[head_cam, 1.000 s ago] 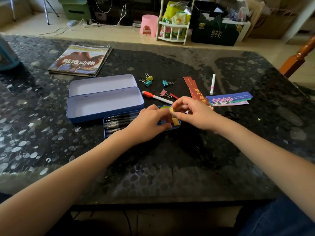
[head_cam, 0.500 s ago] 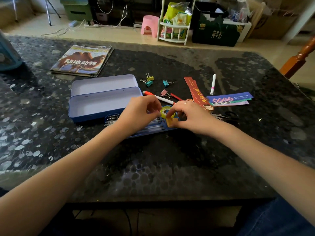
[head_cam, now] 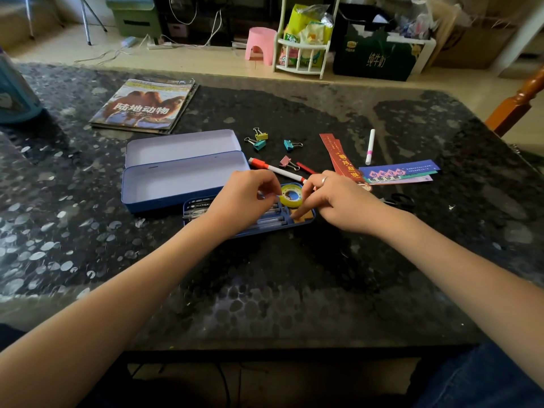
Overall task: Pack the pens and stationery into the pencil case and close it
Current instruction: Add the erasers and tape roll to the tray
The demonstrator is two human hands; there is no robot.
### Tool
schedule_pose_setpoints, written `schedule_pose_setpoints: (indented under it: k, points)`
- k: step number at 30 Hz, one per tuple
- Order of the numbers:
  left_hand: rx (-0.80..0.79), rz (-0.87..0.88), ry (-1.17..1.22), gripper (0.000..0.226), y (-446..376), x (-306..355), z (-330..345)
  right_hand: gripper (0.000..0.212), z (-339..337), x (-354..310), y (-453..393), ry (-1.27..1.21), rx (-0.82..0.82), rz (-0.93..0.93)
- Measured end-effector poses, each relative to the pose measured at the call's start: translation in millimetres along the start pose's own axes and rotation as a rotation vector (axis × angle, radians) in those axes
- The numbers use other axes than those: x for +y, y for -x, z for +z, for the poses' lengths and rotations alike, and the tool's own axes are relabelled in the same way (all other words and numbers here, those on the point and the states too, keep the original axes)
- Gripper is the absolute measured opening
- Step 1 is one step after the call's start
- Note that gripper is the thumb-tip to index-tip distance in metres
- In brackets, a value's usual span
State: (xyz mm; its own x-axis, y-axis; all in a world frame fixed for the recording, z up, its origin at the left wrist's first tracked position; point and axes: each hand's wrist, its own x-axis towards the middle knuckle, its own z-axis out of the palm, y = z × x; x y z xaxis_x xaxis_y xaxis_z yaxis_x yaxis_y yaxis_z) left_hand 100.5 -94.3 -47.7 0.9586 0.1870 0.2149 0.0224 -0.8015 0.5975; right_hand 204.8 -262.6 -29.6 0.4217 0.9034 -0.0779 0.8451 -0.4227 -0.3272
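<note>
Dim foreground, bright background, glare, warped edges

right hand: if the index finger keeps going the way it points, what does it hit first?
The right hand points its index finger down-left into the blue tray. It would most likely meet the yellow-orange piece in the tray's end compartment first, just below the tape roll. It may already be touching; depth is unclear.

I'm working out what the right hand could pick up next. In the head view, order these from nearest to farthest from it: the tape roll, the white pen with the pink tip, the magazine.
1. The tape roll, just left of the right hand, in the tray.
2. The white pen with the pink tip, beyond the hand, slightly right.
3. The magazine, at the table's far left.
</note>
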Motion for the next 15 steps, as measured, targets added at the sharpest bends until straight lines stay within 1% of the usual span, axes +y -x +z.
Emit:
schedule_pose_setpoints:
  k: [3, 5, 6, 8, 11, 15]
  points:
    - [-0.005, -0.022, 0.038, 0.008, 0.3, 1.9, 2.3, 0.046, -4.9, -0.6, -2.3, -0.093, 0.115, 0.038]
    - [-0.033, -0.016, 0.034, 0.009, 0.4, 2.9, 3.8, 0.041, -8.2, 1.5, -2.6, -0.073, 0.17, 0.094]
    - [-0.05, -0.005, 0.018, 0.01, 0.5, 3.3, 4.5, 0.039, -8.4, 2.9, -2.3, -0.026, 0.162, 0.117]
    - [-0.078, 0.03, -0.02, 0.014, 0.7, 4.5, 5.0, 0.031, -6.1, 5.4, -2.2, 0.052, 0.096, 0.139]
    - [-0.14, 0.09, -0.063, 0.022, 1.1, 8.1, 4.5, 0.015, -1.8, 7.2, -2.9, 0.076, 0.001, 0.117]
    - [-0.192, 0.125, -0.134, 0.022, 3.3, 10.7, 3.9, 0.019, -5.6, 9.2, -4.6, 0.075, -0.086, 0.107]
